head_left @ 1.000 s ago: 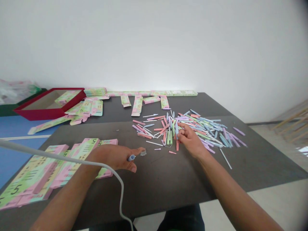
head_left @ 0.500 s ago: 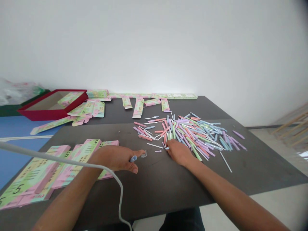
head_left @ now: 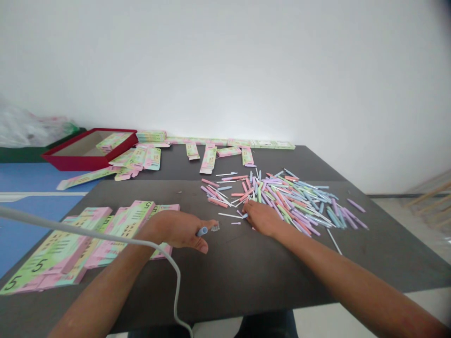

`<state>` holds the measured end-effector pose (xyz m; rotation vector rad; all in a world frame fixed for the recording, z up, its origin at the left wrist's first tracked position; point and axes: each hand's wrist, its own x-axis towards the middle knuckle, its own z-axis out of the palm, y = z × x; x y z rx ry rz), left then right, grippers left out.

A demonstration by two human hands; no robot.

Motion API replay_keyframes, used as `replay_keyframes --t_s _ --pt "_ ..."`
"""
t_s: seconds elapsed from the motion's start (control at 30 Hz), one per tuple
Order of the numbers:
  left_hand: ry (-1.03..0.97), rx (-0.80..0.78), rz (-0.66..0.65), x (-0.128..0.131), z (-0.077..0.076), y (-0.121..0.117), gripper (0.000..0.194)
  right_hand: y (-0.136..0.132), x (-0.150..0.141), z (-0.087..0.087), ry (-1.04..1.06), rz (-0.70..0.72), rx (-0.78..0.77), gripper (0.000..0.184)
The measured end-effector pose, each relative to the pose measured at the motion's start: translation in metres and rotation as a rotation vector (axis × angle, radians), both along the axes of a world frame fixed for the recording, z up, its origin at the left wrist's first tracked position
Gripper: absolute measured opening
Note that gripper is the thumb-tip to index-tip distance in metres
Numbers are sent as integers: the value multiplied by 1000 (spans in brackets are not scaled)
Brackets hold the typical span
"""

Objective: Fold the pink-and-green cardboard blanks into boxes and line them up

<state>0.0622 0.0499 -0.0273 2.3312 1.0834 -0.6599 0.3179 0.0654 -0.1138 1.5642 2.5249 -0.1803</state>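
My left hand [head_left: 179,230] hovers over the left middle of the dark table, its index finger stretched out and thumb apart. A light-blue pen barrel [head_left: 202,231] is held in its curled fingers, one round end showing. Beside the index fingertip lies a small clear plastic piece [head_left: 215,227]. At the near left edge of a pile of pastel pen parts [head_left: 282,195], my right hand [head_left: 262,217] has its fingers closed on a light-blue pen piece [head_left: 245,216], mostly hidden by them. A white refill [head_left: 229,215] lies against that piece. Nearby is a small purple part [head_left: 236,223].
Flat printed cartons [head_left: 70,244] overlap at the left. Behind them stand a red box [head_left: 77,162] and more cartons [head_left: 136,159]. A row of cartons [head_left: 229,142] lines the wall. A grey cable [head_left: 148,243] crosses in front of my left forearm.
The view has shifted slightly, so things appear a little farther right. My right hand stays at the pile's edge with slightly more of the light-blue piece showing. My left hand keeps its pose.
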Motion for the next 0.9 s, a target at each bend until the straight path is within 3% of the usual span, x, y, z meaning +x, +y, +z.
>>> replay_keyframes --t_s 0.2,0.5,0.7,0.9 --pt "45 -23 11 5 3 -2 73 17 -8 17 -71 53 -114 27" --pt "64 -27 -8 4 3 -2 74 32 -36 18 -204 125 -296 18" --pt "72 -28 11 6 7 -4 72 34 -32 22 -175 135 -306 22" --pt "65 -22 6 7 7 -5 72 56 -18 44 -91 120 -420 27"
